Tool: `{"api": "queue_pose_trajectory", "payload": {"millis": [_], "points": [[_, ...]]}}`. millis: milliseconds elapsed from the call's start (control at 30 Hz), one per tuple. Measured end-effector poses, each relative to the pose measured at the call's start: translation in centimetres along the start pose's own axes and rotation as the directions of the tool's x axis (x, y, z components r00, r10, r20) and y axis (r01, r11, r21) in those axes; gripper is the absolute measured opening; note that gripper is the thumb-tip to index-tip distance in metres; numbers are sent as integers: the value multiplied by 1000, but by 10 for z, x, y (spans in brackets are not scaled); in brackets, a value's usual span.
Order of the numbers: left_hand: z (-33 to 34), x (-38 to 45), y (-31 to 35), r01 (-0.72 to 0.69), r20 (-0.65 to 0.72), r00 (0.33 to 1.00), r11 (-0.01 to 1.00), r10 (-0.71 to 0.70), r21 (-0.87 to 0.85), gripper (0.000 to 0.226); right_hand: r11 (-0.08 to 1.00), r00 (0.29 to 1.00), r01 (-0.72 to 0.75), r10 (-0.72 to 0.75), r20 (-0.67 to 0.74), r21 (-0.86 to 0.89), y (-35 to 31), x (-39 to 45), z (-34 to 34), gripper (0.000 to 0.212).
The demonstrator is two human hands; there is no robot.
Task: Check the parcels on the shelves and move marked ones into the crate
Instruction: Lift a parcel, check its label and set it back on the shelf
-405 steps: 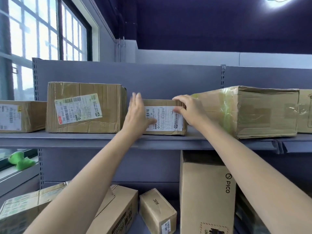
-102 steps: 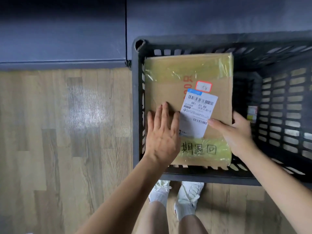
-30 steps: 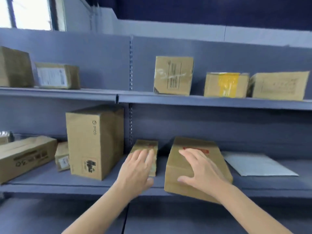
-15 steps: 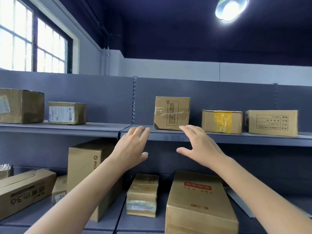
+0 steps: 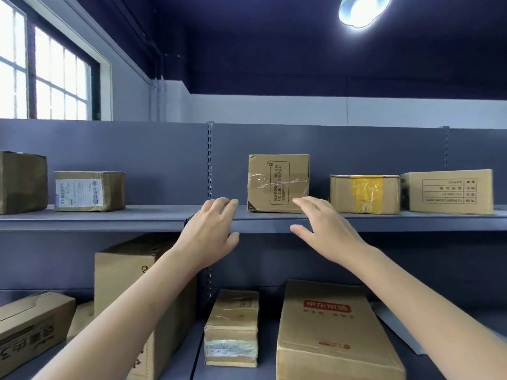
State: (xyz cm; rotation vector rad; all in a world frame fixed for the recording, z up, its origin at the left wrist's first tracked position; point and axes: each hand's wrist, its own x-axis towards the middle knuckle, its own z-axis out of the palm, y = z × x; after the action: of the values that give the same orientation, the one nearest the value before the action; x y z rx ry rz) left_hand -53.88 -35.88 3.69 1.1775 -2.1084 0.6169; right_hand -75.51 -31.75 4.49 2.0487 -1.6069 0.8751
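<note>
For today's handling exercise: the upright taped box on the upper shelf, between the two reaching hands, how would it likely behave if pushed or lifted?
The taped box is cardboard, so probably stiff enough for the left hand and right hand to grip its sides. It stands about as tall as wide, so a high push might tip it. The clear tape may be slick.

Five parcels are sitting on the upper shelf (image 5: 109, 218), the level the fingertips are reaching: a dark brown box (image 5: 22, 182) and a white-labelled box (image 5: 89, 191) far out past the left hand (image 5: 211, 231), a clear-taped box (image 5: 277, 183) showing between the two hands, and a yellow-taped box (image 5: 364, 194) plus a printed-table box (image 5: 447, 192) beyond the right hand (image 5: 326, 231).

Five more are resting on the lower shelf (image 5: 181, 360), beneath the forearms: a tall box (image 5: 123, 272), a long box (image 5: 30, 325), a small half-hidden box (image 5: 81, 319), a small taped box (image 5: 231, 327) and a red-labelled box (image 5: 329, 333).

Two hands are showing, both empty.
</note>
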Motion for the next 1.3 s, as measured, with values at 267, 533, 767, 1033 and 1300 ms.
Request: {"api": "queue_pose_trajectory", "payload": {"millis": [267,533,767,1033,1300], "points": [[11,21,-12,-55,-39,998,997,53,-57,60,999,999,-15,14,-38,-43,5,2,7,51],[17,40,-5,-26,-73,997,997,20,-75,58,999,999,-16,14,-49,-36,42,18,1,51],[26,88,1,99,-37,994,991,-103,-90,58,998,996,-57,55,-69,-28,78,46,-1,54],[60,132,-3,243,64,969,967,-239,-74,46,990,990,-140,139,22,28,106,85,21,60],[80,156,-10,429,297,882,883,-365,-189,26,905,920,-379,344,191,195,95,121,46,49]]}}
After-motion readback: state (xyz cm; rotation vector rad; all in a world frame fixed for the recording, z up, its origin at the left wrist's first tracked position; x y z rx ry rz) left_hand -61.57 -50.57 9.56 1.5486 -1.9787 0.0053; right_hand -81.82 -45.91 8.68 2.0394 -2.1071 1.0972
